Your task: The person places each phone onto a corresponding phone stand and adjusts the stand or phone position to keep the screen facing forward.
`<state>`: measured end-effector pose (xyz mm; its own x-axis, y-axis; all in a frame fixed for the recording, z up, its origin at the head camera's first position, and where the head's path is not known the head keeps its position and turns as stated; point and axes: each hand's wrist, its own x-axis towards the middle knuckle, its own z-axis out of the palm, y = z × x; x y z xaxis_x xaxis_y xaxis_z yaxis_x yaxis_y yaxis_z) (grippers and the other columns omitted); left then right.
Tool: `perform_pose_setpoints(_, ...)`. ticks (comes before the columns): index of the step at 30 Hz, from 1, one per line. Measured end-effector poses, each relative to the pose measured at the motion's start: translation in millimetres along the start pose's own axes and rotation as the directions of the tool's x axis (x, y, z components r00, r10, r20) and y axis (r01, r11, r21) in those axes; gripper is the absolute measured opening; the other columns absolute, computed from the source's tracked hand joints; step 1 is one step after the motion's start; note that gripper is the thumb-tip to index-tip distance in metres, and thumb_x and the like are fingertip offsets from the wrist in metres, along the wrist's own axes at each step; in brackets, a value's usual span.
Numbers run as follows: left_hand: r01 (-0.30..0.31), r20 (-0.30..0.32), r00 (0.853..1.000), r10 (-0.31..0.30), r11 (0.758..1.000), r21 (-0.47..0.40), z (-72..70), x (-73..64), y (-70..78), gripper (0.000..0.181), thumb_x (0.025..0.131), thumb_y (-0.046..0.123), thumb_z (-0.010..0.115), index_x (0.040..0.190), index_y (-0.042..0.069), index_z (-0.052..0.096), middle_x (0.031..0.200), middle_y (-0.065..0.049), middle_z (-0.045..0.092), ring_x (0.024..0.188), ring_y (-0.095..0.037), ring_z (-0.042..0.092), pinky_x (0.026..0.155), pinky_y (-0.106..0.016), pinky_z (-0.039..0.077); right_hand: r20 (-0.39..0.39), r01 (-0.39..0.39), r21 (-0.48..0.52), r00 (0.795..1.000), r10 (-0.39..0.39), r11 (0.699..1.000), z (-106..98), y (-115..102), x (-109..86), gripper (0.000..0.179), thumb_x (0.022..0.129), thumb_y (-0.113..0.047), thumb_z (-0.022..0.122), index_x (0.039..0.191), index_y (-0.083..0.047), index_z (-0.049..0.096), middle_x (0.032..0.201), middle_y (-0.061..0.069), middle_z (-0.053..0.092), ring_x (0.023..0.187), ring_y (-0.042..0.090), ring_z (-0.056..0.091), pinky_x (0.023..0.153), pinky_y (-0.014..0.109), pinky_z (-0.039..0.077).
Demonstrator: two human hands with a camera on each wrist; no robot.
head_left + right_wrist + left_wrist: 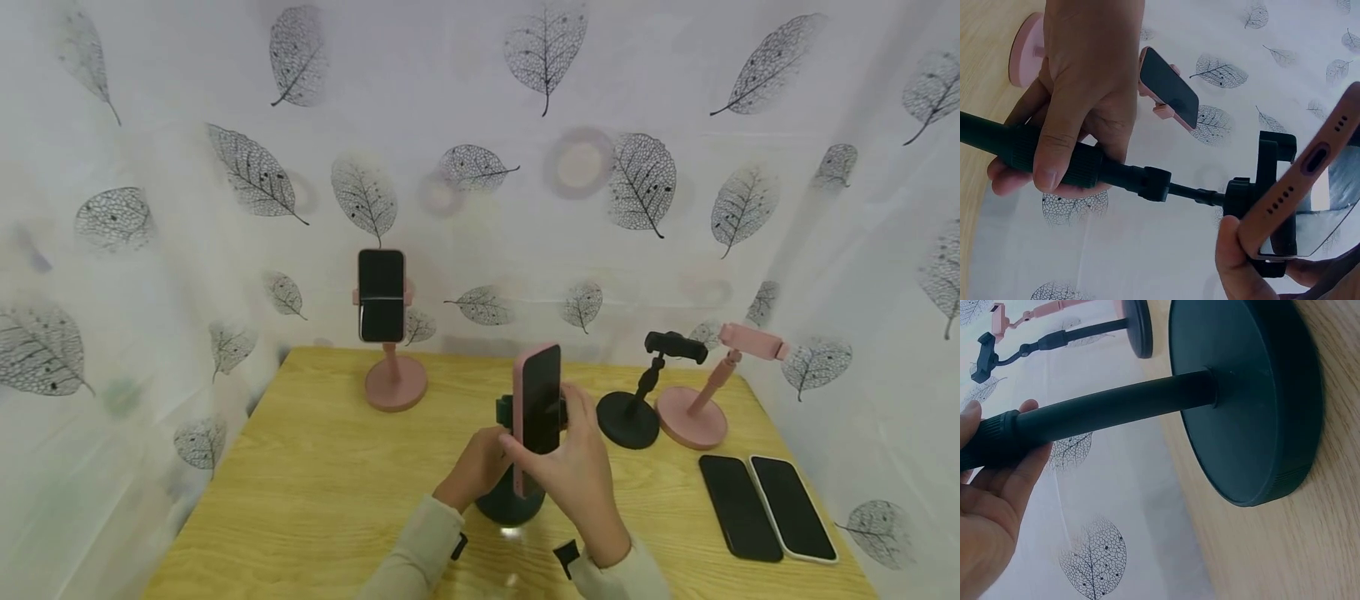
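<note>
A dark green phone stand (1116,409) stands on the table in front of me, its round base flat on the wood. My left hand (480,468) grips its ribbed collar partway up the stem, thumb and fingers round it in the right wrist view. With my right hand (581,458) I hold a phone in a pink case (1297,181) by its lower part and side. The phone is upright in the head view, against the stand's clamp (1267,164), whose arms show beside it. Part of the clamp is hidden behind the phone.
A pink stand (395,383) holding a phone (382,317) is at the back left. Back right are a black stand (628,419) and another pink stand (692,417). Two phones, one black (740,507) and one white-edged (793,507), lie front right. Leaf-patterned curtains surround the table (315,483).
</note>
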<state>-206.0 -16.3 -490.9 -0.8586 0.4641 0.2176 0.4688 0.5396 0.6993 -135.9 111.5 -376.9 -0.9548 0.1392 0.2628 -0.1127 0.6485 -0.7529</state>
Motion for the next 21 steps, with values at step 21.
perform_pose_setpoints(21,0.063,0.086,0.994,-0.068,0.996,0.061,-3.4,3.6,2.8,0.021,0.093,0.009,0.057,0.073,0.008,0.063,0.072,-0.003,0.064,0.068,-0.008,0.058,0.059,-0.018,0.045,-0.038,-0.06,0.176,0.997,0.068,0.983,17,5,3.5,0.08,0.067,-0.038,0.084,0.13,-0.012,0.042,0.115,0.007,0.054,0.09,0.02,0.055,0.075,0.036,0.048)
